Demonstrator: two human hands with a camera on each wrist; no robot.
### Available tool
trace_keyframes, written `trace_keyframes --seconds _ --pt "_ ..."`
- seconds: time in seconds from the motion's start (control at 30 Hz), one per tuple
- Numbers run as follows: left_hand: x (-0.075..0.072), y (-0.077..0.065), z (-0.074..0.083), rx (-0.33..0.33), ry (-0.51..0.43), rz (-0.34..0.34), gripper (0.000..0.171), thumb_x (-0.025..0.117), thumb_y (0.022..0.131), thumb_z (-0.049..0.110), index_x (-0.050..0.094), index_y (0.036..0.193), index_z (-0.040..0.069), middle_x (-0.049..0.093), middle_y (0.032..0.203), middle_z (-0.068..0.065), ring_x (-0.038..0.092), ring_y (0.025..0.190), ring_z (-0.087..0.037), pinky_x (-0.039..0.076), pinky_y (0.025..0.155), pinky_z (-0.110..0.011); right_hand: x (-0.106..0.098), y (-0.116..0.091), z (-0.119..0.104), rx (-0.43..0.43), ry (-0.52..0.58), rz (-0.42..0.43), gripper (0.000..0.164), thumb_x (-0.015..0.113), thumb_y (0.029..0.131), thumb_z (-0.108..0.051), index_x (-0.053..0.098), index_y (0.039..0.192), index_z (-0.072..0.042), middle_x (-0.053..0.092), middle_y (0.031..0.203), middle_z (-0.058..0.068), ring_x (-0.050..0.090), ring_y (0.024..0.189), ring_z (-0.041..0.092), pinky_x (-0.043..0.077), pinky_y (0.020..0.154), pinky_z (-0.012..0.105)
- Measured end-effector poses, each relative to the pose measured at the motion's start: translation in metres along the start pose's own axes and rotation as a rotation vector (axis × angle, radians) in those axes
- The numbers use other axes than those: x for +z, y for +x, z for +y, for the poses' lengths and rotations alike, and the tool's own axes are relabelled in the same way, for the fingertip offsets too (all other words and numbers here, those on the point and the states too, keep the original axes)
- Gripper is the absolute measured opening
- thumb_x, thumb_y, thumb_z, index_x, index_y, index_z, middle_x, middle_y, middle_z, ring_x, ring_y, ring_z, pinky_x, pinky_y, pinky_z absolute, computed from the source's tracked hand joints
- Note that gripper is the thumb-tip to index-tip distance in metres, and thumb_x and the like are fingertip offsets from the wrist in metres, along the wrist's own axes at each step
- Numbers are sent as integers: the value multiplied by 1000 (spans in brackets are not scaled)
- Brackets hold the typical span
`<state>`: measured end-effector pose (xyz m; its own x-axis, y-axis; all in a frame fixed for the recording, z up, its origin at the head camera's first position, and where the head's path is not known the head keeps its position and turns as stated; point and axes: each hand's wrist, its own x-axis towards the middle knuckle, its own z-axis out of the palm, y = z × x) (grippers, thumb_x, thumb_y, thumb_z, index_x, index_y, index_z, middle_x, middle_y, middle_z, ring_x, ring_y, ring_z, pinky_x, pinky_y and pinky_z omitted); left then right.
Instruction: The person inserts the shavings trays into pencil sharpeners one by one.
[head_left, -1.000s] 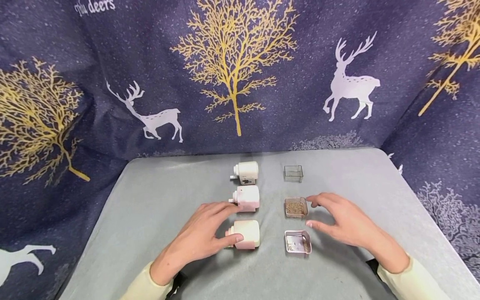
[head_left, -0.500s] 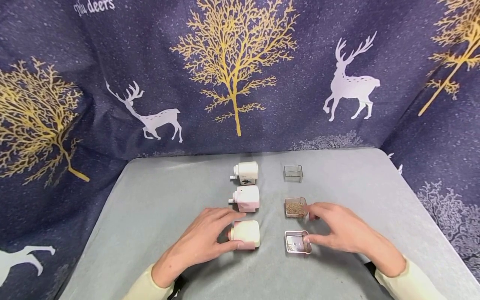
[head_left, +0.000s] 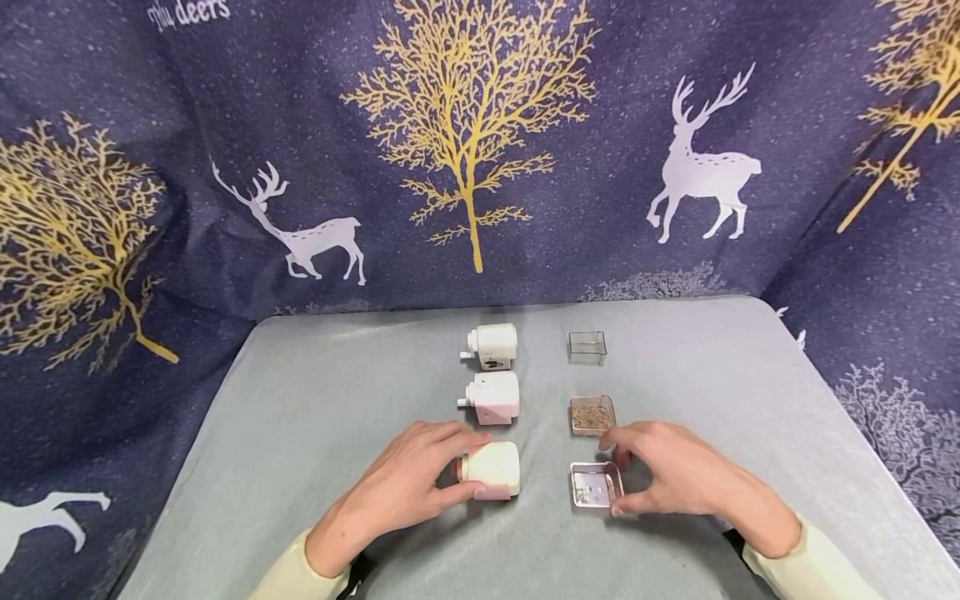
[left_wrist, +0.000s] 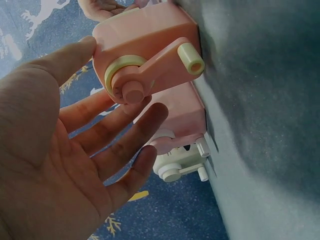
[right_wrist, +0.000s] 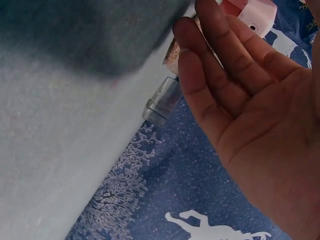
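My left hand (head_left: 408, 475) holds the nearest hand-crank pencil sharpener (head_left: 491, 471), pink with a cream top, thumb on its near side and index finger along its far side. In the left wrist view, its pink crank with a cream knob (left_wrist: 191, 59) faces the palm, and the other fingers spread loosely below. My right hand (head_left: 671, 471) is around the right end of the nearest shavings drawer (head_left: 594, 485), a clear pinkish box with a few shavings. Its thumb tip is right at the near corner, and the index finger is bent above the far corner.
Behind stand a pale pink sharpener (head_left: 495, 398) and a white sharpener (head_left: 495, 343). A drawer full of shavings (head_left: 592, 415) and a clear dark-rimmed drawer (head_left: 587, 344) line up to the right. A deer-print cloth (head_left: 480, 167) hangs behind the grey table (head_left: 337, 375).
My right hand has moved nearer, from beside the middle drawer to the nearest one. My left index finger has come down from by the middle sharpener onto the nearest sharpener's far side.
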<state>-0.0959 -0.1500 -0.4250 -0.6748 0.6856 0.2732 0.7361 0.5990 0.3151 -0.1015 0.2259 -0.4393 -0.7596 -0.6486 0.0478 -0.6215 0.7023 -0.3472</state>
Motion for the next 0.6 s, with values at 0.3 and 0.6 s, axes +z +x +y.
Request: trace_keyframes --seconds 0.3,0.6 --pt "1 0 1 -21 -19 -15 53 66 88 52 60 132 23 54 110 17 49 88 -1 45 85 -34 0 -1 -3 -17 11 -25 57 80 64 -61 63 105 -25 60 89 -19 58 79 4 53 70 32" --pt "1 0 1 -45 -31 -26 53 66 88 54 59 132 26 53 105 19 50 83 -3 47 80 -33 3 0 -3 -31 24 -15 50 84 63 -54 62 99 -26 59 85 -21 58 76 2 53 68 30"
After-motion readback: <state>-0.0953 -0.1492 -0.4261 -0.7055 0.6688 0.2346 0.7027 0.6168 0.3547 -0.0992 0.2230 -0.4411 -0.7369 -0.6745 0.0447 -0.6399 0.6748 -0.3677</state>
